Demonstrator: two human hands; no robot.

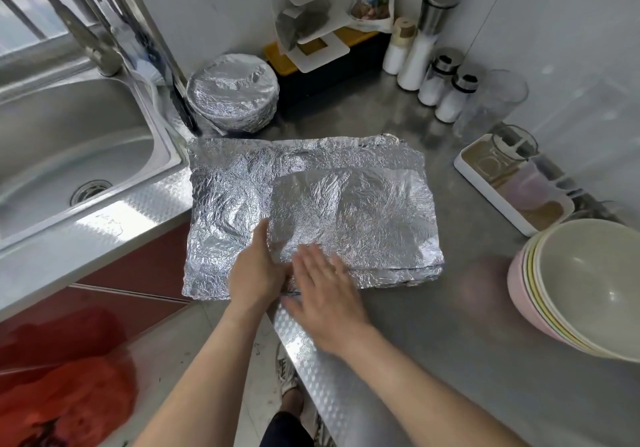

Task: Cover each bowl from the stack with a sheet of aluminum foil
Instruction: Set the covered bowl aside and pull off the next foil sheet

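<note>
Now, foil sheets [225, 204] piled at the desk's [450, 342] front edge, bowl stack [588, 290] at its right edge | left grip [256, 266] clamped on the top sheet's [349, 218] near-left corner, right grip [325, 294] spread flat on it | foil: light, crinkly, tears easily; lift by corners, gently.

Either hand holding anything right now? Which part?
The left hand pinches the top foil sheet at its near-left corner; the right hand lies flat, blurred, gripping nothing.

Left hand [258, 268] pinches foil sheet [349, 218] at its near-left corner; right hand [325, 296] flat, fingers straight, on its near edge.
</note>
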